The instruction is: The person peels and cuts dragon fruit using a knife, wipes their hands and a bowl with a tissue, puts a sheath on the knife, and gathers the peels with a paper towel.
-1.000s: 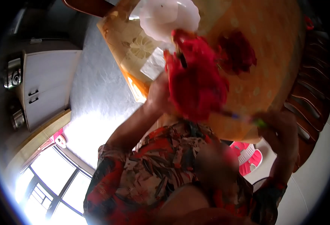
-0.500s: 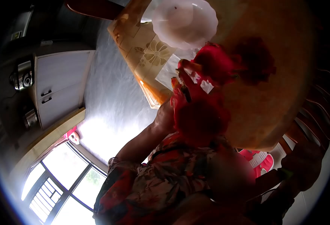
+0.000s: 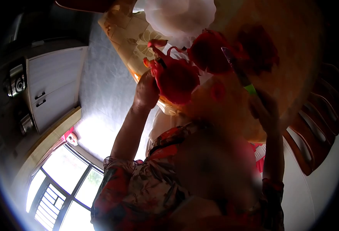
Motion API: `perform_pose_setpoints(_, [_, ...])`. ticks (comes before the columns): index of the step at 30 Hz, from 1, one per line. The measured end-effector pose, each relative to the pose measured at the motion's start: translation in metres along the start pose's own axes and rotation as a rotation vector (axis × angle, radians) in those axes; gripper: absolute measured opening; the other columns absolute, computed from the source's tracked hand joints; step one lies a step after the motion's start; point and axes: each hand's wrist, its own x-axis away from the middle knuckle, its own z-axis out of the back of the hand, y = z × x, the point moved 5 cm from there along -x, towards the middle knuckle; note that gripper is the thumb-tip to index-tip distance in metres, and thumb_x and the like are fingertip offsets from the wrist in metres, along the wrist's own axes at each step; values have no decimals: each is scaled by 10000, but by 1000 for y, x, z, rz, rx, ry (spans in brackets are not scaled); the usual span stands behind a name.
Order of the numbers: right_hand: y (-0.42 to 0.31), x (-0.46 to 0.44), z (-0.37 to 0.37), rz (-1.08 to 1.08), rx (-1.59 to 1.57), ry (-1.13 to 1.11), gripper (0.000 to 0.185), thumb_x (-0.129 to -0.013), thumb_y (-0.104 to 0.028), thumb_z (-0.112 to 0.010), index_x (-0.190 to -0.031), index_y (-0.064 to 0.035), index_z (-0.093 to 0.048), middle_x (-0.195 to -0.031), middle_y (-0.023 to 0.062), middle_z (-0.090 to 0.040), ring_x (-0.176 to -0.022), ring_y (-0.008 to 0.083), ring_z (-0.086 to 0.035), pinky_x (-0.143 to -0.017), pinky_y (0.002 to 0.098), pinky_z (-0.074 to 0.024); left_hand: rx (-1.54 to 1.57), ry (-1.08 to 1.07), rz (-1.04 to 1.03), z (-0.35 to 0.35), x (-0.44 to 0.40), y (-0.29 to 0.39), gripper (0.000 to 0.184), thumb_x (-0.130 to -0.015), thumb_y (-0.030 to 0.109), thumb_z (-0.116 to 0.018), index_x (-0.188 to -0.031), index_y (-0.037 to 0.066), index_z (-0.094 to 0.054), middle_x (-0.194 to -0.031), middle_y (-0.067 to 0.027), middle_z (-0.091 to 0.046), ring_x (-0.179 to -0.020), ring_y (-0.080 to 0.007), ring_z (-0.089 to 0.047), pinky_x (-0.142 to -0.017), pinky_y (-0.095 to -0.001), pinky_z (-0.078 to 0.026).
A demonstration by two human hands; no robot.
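Note:
My left hand (image 3: 146,90) is closed on a red dragon fruit (image 3: 177,79), its stem and scale tips pointing up and left. My right hand (image 3: 265,109) grips a knife (image 3: 235,67) by its handle, with a bright green band near the blade. The blade points up and left, across the edge of a second dragon fruit (image 3: 210,52) on the table. A third dark red dragon fruit (image 3: 258,50) lies to the right. Below them sits a small round red piece (image 3: 217,91). A white scalloped bowl (image 3: 180,15) stands behind.
The table (image 3: 223,115) has a patterned covering (image 3: 119,32) toward its left corner. Wooden chairs (image 3: 308,138) line the right side. On the left are a white cabinet (image 3: 55,77) and a bright window (image 3: 67,173). The right side is dim.
My right hand has come up from the lower right with the knife, over the table. My left hand has moved left and up with its dragon fruit. The view has shifted slightly.

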Motion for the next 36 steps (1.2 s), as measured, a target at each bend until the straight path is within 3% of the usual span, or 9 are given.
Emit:
perform_pose_setpoints(2, [8, 1, -8, -43, -88, 0, 220, -894, -165, -513, -1044, -11, -563, -613, -36, -472, -494, 19, -408, -435, 180, -316, -683, -92, -374, -6, -1, 30, 220, -845, -9, -498, -1060, -3, -543, -967, -112, -608, -867, -221, -576, -770, -305, -460])
perform_pose_setpoints(5, [19, 8, -6, -67, -24, 22, 239, -895, -163, -512, -1069, -2, -544, -615, -42, -459, -493, 17, -395, -433, 176, -306, -293, -41, -130, -8, -1, 26, 254, -780, -42, -549, -1029, 2, -557, -938, -137, -608, -845, -268, -585, -754, -333, -463])
perform_pose_setpoints(8, [30, 13, -4, -12, -180, 76, 252, -894, -155, -508, -1092, 0, -529, -620, -45, -458, -495, 17, -392, -434, 176, -309, -822, -70, -271, -7, 4, 35, 243, -762, -25, -570, -1003, 9, -571, -908, -143, -609, -821, -270, -592, -742, -336, -468])
perform_pose_setpoints(12, [43, 16, -6, -14, -158, 77, 248, -886, -115, -504, -1106, 2, -510, -617, -24, -440, -477, 31, -381, -419, 182, -292, -734, -100, -91, -15, 1, 17, 204, -769, 5, -567, -973, -1, -569, -873, -153, -609, -777, -240, -604, -721, -304, -476])
perform_pose_setpoints(16, [53, 18, -13, -14, -180, 74, 240, -889, -124, -511, -1095, -2, -505, -635, -22, -450, -484, 32, -391, -421, 183, -303, -199, -39, 170, -4, -3, -14, 182, -841, 55, -489, -995, -1, -569, -859, -125, -608, -755, -192, -604, -650, -292, -490])
perform_pose_setpoints(18, [54, 19, -15, -7, -168, 62, 225, -892, -131, -510, -1078, -4, -508, -642, -20, -455, -488, 32, -397, -421, 184, -307, -582, -49, 111, 2, -4, -12, 205, -879, 85, -446, -1019, -1, -569, -830, -95, -610, -713, -156, -603, -587, -280, -500])
perform_pose_setpoints(21, [53, 23, -16, 3, -123, 32, 194, -897, -142, -505, -1037, -9, -519, -644, -20, -459, -489, 33, -403, -422, 185, -313, -182, 132, 155, -2, 0, 1, 229, -894, 84, -423, -1039, -5, -576, -777, -69, -613, -635, -133, -600, -512, -256, -505])
perform_pose_setpoints(29, [56, 27, -22, 14, -39, 53, 172, -902, -163, -500, -990, -23, -544, -619, -32, -465, -476, 27, -406, -424, 186, -319, -522, 93, 40, 29, -11, 24, 183, -856, 99, -540, -984, 1, -626, -764, -80, -647, -601, -107, -620, -538, -232, -506])
perform_pose_setpoints(36, [76, 34, -22, -92, -179, 2, 258, -870, -180, -572, -1066, -11, -558, -642, -37, -508, -524, 21, -455, -450, 184, -357, -845, 54, -582, -16, -44, 117, 192, -867, 103, -562, -1019, 6, -627, -870, -49, -637, -758, -80, -603, -658, -213, -497])
